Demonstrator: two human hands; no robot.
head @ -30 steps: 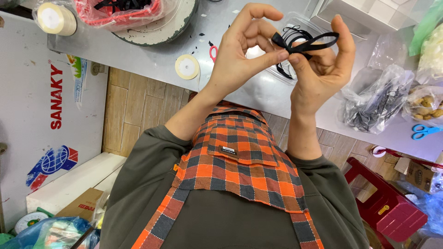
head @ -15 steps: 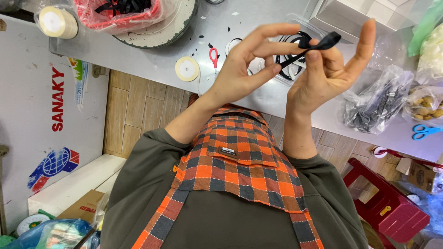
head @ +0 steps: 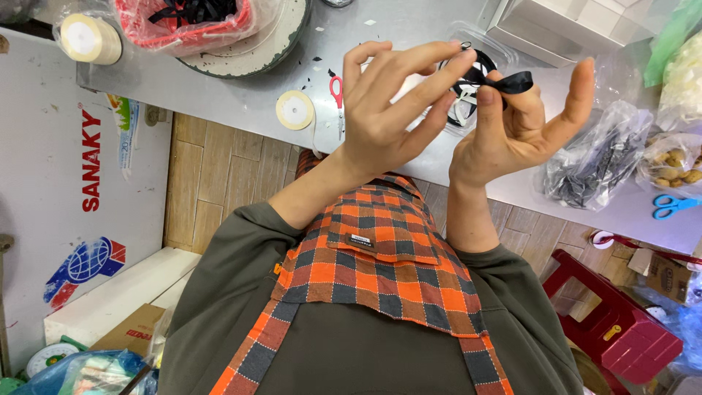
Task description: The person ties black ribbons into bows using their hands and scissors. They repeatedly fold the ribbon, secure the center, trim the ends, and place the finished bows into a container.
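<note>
My right hand (head: 521,128) is raised over the grey table edge (head: 241,95) and pinches a short piece of black ribbon (head: 510,82) between thumb and forefinger, the other fingers spread upward. My left hand (head: 387,110) is just to its left, fingers stretched out and apart. Its fingertips reach the ribbon's left end and appear to touch it without gripping. Behind the hands lies a clear plastic tub (head: 468,99) with more black ribbon in it, partly hidden by my fingers.
On the table are small red scissors (head: 336,91), two pale tape rolls (head: 295,110) (head: 89,38), a red basket of black ribbon (head: 190,18), a bag of black pieces (head: 599,157) and blue scissors (head: 673,205). A red stool (head: 621,329) stands below right, a white cabinet (head: 73,183) left.
The ribbon loop held by both hands has been drawn down to a short piece in my right hand. My left hand's fingers have straightened and let go of their pinch.
</note>
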